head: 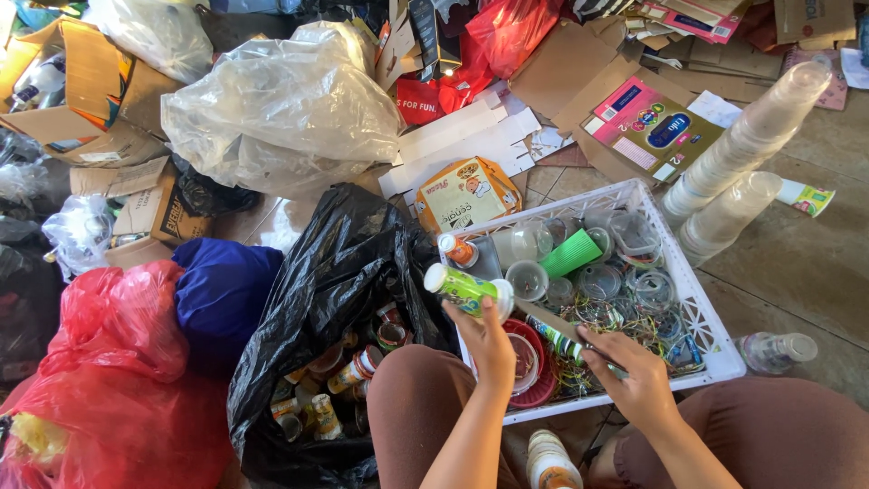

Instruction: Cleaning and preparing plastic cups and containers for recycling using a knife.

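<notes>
My left hand [489,340] holds a small plastic bottle [466,290] with a green label and a white cap, lying sideways above the near left corner of a white plastic crate [715,349]. My right hand [634,376] grips a knife [552,321] by its handle, the blade pointing left toward the bottle. The crate holds clear plastic cups, lids, a green cup [572,254] and a red lid [534,362]. A black plastic bag [335,272] left of my knee is open and full of small labelled bottles [348,371].
Stacks of clear plastic cups [751,136] lean at the crate's right. A clear bottle [778,351] lies on the tiled floor. Red bags [109,380], a blue bag [222,290], a clear bag [281,109] and flattened cartons [647,127] crowd the left and back.
</notes>
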